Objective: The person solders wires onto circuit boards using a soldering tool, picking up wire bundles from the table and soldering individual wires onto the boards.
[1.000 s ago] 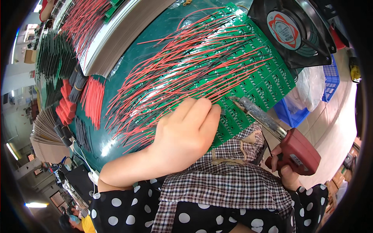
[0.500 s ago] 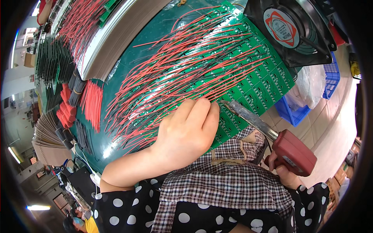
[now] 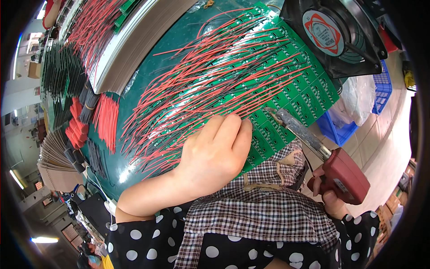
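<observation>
My right hand (image 3: 333,201) grips a soldering gun (image 3: 347,177) by its dark red handle. Its metal barrel points up and left, and the tip is over a green circuit board panel (image 3: 309,96), just right of my left fingertips. My left hand (image 3: 217,150) rests on the near part of the panel, fingers bent down and together. Those fingertips are hidden from view, so whatever they pinch cannot be made out. Many red and black wires (image 3: 201,89) lie slantwise across the panel, several passing right by the left fingers.
A black fan (image 3: 331,36) stands at the far right. Bundled red wires (image 3: 106,121) lie on the green table at left, near a tall stack of sheets (image 3: 134,49). Blue crates (image 3: 338,127) with clear plastic sit on the floor at right. A checked apron covers my lap.
The soldering gun has shifted right, its tip moving a little up and away from my left fingers. My left hand has stayed almost in place.
</observation>
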The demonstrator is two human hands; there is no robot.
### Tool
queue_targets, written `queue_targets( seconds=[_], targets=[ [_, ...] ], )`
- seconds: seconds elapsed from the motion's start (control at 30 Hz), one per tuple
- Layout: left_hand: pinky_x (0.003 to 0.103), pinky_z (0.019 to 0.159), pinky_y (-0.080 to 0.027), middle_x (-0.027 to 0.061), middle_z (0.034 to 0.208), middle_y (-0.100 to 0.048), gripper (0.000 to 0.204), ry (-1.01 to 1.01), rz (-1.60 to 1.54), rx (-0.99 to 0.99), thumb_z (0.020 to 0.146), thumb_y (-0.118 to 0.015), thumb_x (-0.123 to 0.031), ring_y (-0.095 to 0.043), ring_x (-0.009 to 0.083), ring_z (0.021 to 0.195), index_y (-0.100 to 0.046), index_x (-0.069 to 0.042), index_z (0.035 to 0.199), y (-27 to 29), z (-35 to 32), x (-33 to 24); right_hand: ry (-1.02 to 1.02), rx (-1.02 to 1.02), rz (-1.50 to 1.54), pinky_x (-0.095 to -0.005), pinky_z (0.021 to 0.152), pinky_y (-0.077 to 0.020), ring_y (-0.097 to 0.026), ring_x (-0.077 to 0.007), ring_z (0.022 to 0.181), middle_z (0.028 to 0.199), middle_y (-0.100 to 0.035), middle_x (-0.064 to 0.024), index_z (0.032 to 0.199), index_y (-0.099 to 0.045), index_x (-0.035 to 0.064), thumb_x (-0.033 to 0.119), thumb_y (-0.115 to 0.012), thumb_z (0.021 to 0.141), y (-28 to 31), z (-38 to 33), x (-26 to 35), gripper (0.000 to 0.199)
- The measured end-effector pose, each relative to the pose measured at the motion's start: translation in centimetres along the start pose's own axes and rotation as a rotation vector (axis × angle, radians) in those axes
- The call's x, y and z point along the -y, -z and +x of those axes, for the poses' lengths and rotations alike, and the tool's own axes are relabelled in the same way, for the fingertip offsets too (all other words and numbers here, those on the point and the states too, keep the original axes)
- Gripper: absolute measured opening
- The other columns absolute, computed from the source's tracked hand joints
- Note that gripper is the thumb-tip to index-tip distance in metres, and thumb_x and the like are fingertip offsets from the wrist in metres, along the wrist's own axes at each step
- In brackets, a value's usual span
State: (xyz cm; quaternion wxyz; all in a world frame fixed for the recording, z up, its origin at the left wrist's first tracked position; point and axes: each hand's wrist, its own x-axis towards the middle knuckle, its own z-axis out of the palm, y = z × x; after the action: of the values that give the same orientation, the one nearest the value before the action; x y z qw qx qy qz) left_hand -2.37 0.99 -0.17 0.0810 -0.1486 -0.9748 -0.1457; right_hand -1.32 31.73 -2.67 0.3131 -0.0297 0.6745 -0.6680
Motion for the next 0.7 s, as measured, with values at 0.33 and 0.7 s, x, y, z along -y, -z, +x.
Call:
queue_targets(
  seconds=[0.33,0.7],
  targets=[
    [0.032,0.06,-0.05,0.0089,0.082,-0.059,0.03,0.082,-0.32,0.056,0.064,-0.064,0.007,-0.06,0.0229,0.071,-0.066,0.001,0.094,1.2,1.6,1.2,-0.128,0.073,0.087,-0.0229,0.055,-0.0405,-0.05,-0.0105,0.061,0.09,-0.054,-0.0082,0.128,-0.042,-0.0022,0.051,-0.067,0.081,-0.2,1.0,1.7,0.075],
    [0.03,0.055,-0.049,0.0084,0.08,-0.057,0.033,-0.117,-0.031,0.076,0.065,-0.06,-0.006,-0.059,0.0217,0.068,-0.064,0.003,0.096,0.3,2.0,0.5,-0.145,-0.024,0.202,-0.0237,0.069,-0.0491,-0.057,-0.0115,0.071,0.09,-0.061,-0.0072,0.125,-0.046,-0.0028,0.032,-0.078,0.076,0.2,0.9,1.8,0.068]
  ],
)
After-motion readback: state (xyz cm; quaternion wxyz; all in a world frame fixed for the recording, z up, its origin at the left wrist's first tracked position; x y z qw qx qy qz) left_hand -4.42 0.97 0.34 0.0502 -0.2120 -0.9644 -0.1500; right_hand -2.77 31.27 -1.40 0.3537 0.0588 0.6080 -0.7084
